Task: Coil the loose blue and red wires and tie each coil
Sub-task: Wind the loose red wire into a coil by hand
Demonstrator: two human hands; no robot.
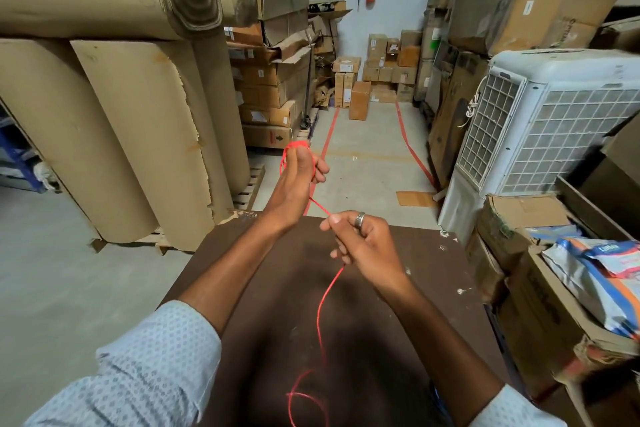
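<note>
- Head view: the red wire (320,308) runs as one line from a small coil wound round the fingers (301,152) of the left hand (294,184), back to the right hand (360,243), then down to a loose heap on the brown table (242,253) close to the person's body.
- Left hand is raised beyond the table's far edge, its fingers bunched together with red loops wrapped round their tips; it carries the coil.
- Right hand sits nearer the body and lower, over the table; thumb and forefinger pinch the wire, and the other fingers are curled.
- Between the hands the wire is short and fairly taut, slanting from the right hand up and leftward toward the left wrist; the next wrap, I judge, turns on the right hand carrying that stretch round the left fingers.
- Slack still to be wound hangs below the right hand and curls on the table near the bottom edge, so the red coil looks only partly done.
- No blue wire is identifiable; a blue glint by the right sleeve is too small to tell.
- Containers: cardboard boxes (540,315) at the right hold printed bags (602,274); neither holds any wire.
</note>
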